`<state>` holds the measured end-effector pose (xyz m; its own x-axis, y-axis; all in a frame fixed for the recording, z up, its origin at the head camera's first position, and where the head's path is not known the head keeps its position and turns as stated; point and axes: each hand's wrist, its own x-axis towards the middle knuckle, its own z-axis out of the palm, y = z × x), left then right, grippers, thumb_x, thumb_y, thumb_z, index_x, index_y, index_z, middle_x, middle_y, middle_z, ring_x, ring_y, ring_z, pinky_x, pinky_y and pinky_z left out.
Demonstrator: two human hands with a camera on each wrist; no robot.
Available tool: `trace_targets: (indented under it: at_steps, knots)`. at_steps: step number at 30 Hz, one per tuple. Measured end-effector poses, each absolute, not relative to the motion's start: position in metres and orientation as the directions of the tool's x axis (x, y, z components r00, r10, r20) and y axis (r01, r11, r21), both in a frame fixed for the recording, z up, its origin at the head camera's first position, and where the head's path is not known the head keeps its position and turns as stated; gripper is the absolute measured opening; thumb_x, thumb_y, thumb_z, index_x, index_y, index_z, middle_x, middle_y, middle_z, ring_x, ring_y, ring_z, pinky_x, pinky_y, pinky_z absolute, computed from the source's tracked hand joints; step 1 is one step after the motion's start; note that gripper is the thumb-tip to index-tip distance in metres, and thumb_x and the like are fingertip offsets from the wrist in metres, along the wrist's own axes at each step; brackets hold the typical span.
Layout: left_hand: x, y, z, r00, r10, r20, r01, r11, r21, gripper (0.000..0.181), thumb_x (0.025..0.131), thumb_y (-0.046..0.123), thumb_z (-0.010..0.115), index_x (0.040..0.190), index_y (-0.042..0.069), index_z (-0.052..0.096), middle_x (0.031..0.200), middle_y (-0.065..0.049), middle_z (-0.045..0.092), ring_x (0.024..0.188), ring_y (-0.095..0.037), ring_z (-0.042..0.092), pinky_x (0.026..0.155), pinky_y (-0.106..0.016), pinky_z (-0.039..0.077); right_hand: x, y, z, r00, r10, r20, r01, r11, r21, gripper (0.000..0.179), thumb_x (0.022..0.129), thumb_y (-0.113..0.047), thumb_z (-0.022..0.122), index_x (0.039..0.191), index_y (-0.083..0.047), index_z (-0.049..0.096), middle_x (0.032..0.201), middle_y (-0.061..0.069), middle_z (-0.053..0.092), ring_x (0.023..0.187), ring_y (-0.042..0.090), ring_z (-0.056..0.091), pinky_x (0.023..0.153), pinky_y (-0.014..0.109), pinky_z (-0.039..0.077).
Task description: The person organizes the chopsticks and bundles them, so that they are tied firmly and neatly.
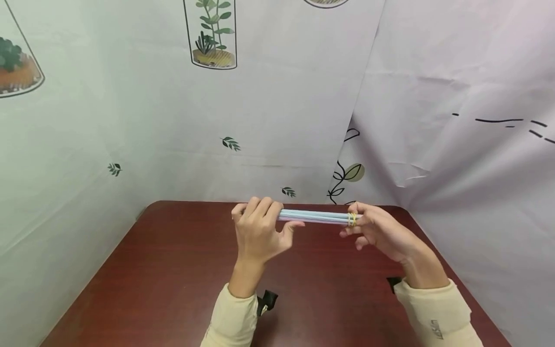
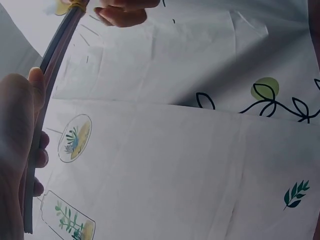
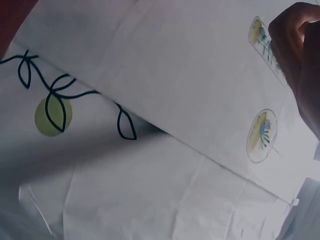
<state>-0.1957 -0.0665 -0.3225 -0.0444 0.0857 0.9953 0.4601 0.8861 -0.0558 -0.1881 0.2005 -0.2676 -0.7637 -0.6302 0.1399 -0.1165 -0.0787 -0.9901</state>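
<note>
A bundle of slim light-blue and lilac sticks (image 1: 314,216) is held level above the table. My left hand (image 1: 258,231) grips its left part, fingers over the top and thumb stretched along the underside. Near the right end, a yellow rubber band (image 1: 351,220) is wound round the bundle in several loops. The fingers of my right hand (image 1: 381,231) curl about that banded end, pinching at the band. In the left wrist view the bundle (image 2: 52,67) runs slanting past the thumb. Only part of the right hand (image 3: 295,60) shows in the right wrist view; the sticks are hidden there.
Below the hands is a dark red-brown table (image 1: 173,270) with rounded far corners. White cloth (image 1: 277,111) printed with plants and leaves hangs behind it and at both sides. Black straps (image 1: 266,301) show at the cream sleeves (image 1: 234,313).
</note>
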Motion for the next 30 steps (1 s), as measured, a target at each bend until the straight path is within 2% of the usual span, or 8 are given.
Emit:
trace_targets:
  at_steps: [6, 9, 12, 15, 18, 21, 27, 30]
  knots:
    - [-0.202, -0.075, -0.325, -0.102, 0.076, 0.992, 0.423, 0.906, -0.026, 0.061, 0.090, 0.067, 0.049, 0.070, 0.010, 0.057, 0.067, -0.001, 0.055, 0.065, -0.023, 0.048, 0.073, -0.044, 0.031, -0.182, 0.201, -0.276, -0.799, -0.354, 0.486, -0.579, 0.233, -0.781, 0.015, 0.093, 0.001, 0.062, 0.104, -0.008, 0.065, 0.092, -0.003, 0.065, 0.074, 0.011, 0.063, 0.061, 0.023, 0.050]
    - [-0.207, -0.078, -0.324, -0.132, 0.088, 0.987, 0.414, 0.910, -0.026, 0.062, 0.091, 0.067, 0.048, 0.069, 0.010, 0.056, 0.067, -0.002, 0.055, 0.065, -0.024, 0.048, 0.073, -0.044, 0.032, -0.185, 0.200, -0.278, -0.640, -0.363, 0.678, -0.762, 0.417, -0.495, 0.030, 0.083, 0.002, 0.076, 0.109, -0.011, 0.071, 0.091, -0.004, 0.070, 0.074, 0.008, 0.064, 0.067, 0.019, 0.048]
    - [-0.208, -0.079, -0.324, -0.108, 0.094, 0.990, 0.403, 0.914, -0.043, 0.062, 0.092, 0.066, 0.046, 0.068, 0.009, 0.055, 0.066, -0.002, 0.053, 0.064, -0.024, 0.047, 0.074, -0.045, 0.032, -0.191, 0.193, -0.278, -0.438, -0.452, 0.777, -0.870, 0.429, -0.241, 0.018, 0.089, -0.013, 0.074, 0.107, -0.009, 0.074, 0.094, -0.003, 0.072, 0.082, 0.009, 0.065, 0.073, 0.021, 0.044]
    - [-0.208, -0.077, -0.324, -0.080, 0.088, 0.993, 0.385, 0.921, -0.051, 0.062, 0.093, 0.065, 0.044, 0.068, 0.009, 0.056, 0.066, -0.003, 0.053, 0.064, -0.025, 0.048, 0.076, -0.045, 0.031, -0.197, 0.182, -0.279, -0.266, -0.481, 0.835, -0.889, 0.457, -0.020, 0.029, 0.097, -0.033, 0.064, 0.103, -0.007, 0.075, 0.092, 0.000, 0.073, 0.079, 0.013, 0.064, 0.069, 0.027, 0.040]
    - [-0.207, -0.072, -0.325, -0.073, 0.123, 0.990, 0.372, 0.924, -0.087, 0.063, 0.094, 0.065, 0.040, 0.069, 0.009, 0.058, 0.067, -0.003, 0.054, 0.065, -0.025, 0.051, 0.077, -0.044, 0.031, -0.200, 0.170, -0.283, -0.179, -0.520, 0.835, -0.861, 0.494, 0.123, 0.040, 0.101, -0.038, 0.056, 0.100, -0.003, 0.075, 0.089, 0.005, 0.072, 0.073, 0.019, 0.063, 0.061, 0.031, 0.040]
    - [-0.209, -0.069, -0.324, -0.094, 0.151, 0.984, 0.368, 0.923, -0.107, 0.065, 0.096, 0.065, 0.035, 0.070, 0.010, 0.059, 0.069, -0.003, 0.055, 0.067, -0.024, 0.052, 0.078, -0.044, 0.032, -0.204, 0.161, -0.286, -0.155, -0.551, 0.820, -0.864, 0.478, 0.157, 0.041, 0.099, -0.036, 0.058, 0.102, 0.001, 0.075, 0.089, 0.008, 0.073, 0.071, 0.021, 0.065, 0.060, 0.035, 0.047]
    - [-0.212, -0.071, -0.328, -0.130, 0.140, 0.982, 0.376, 0.923, -0.082, 0.065, 0.095, 0.067, 0.037, 0.071, 0.010, 0.060, 0.070, -0.003, 0.057, 0.068, -0.024, 0.052, 0.079, -0.044, 0.032, -0.206, 0.172, -0.286, -0.260, -0.508, 0.822, -0.914, 0.404, -0.039, 0.043, 0.096, -0.041, 0.060, 0.102, -0.001, 0.075, 0.087, 0.004, 0.072, 0.067, 0.013, 0.061, 0.061, 0.026, 0.047]
    - [-0.213, -0.070, -0.329, -0.126, 0.129, 0.984, 0.383, 0.921, -0.072, 0.064, 0.094, 0.066, 0.040, 0.070, 0.010, 0.059, 0.070, -0.003, 0.056, 0.068, -0.025, 0.052, 0.080, -0.045, 0.031, -0.204, 0.173, -0.286, -0.246, -0.524, 0.815, -0.885, 0.465, 0.033, 0.039, 0.100, -0.039, 0.056, 0.096, -0.004, 0.073, 0.084, 0.002, 0.071, 0.069, 0.016, 0.062, 0.059, 0.032, 0.047]
